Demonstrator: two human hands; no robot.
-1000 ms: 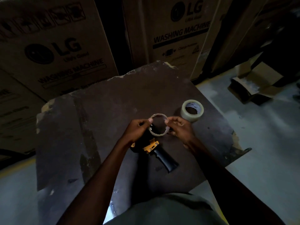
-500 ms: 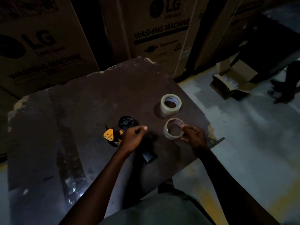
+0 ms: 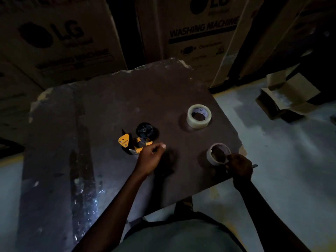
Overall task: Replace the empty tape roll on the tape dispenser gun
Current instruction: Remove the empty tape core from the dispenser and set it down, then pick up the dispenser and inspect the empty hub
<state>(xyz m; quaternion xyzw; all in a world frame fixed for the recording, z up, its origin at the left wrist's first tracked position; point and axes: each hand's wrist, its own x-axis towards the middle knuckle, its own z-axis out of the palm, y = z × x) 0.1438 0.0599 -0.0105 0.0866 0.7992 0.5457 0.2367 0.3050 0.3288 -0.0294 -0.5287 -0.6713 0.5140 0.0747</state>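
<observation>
Lying on its side near the middle of a worn dark board point(image 3: 109, 110): tape dispenser gun point(image 3: 138, 140), black with yellow-orange plates, bare black spool hub pointing up, handle lost under the left hand and in shadow. Nothing on the hub.

Just beside the gun's near end, above the handle: left hand point(image 3: 150, 159), fingers loosely curled, thumb tip catching light; whether gripping the handle or only resting over it, cannot tell.

Toward the board's right edge, close to a chipped corner: empty tape roll point(image 3: 218, 155), a thin pale cardboard ring with a dark open centre, tilted slightly, pinched at its near rim by the right hand point(image 3: 240, 166). Touching the board or held just above it, cannot tell.

Farther back along the same right side, well apart from the ring: full tape roll point(image 3: 199, 116), thick, cloudy-clear, flat on the board, printed label inside the core.

Open dark surface between gun and both rolls, and more behind the gun toward the ragged far edge. Left part of the board scuffed, glinting with plastic film. Pale floor point(image 3: 283, 151) beyond the right edge, with an opened carton point(image 3: 289, 97) lying there. Tall printed washing-machine boxes point(image 3: 198, 33) crowding the far side.
</observation>
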